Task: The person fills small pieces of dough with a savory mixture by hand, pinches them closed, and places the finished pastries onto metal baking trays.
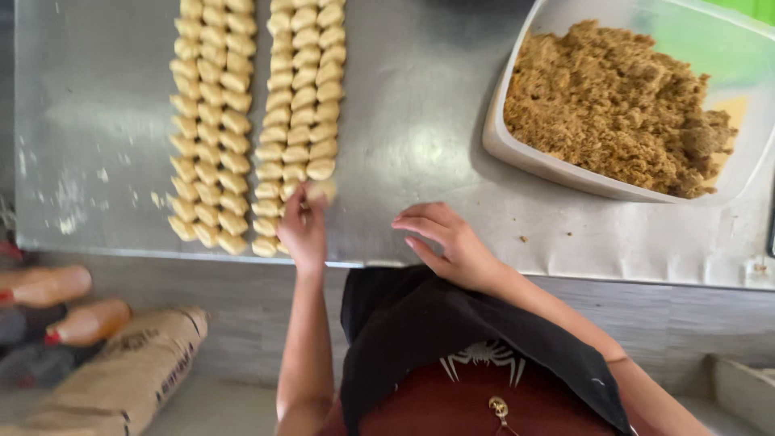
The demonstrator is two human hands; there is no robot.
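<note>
On the steel bench [420, 121] our left hand [303, 230] pinches a dough piece [321, 190] onto the near row's [303, 105] end — right hand [452, 242] loose, empty; next, we judge, another piece needs filling from the tub [504, 145].

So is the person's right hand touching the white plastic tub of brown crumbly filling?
Apart. The head view shows the right hand resting near the table edge, with bare metal table between it and the tub.

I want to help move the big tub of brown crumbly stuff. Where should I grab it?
Grip the white tub by its rim on two opposite sides, both hands coming from above. It is wide, open-topped and heaped with brown filling, so one-sided lifting would probably tip it.
</note>
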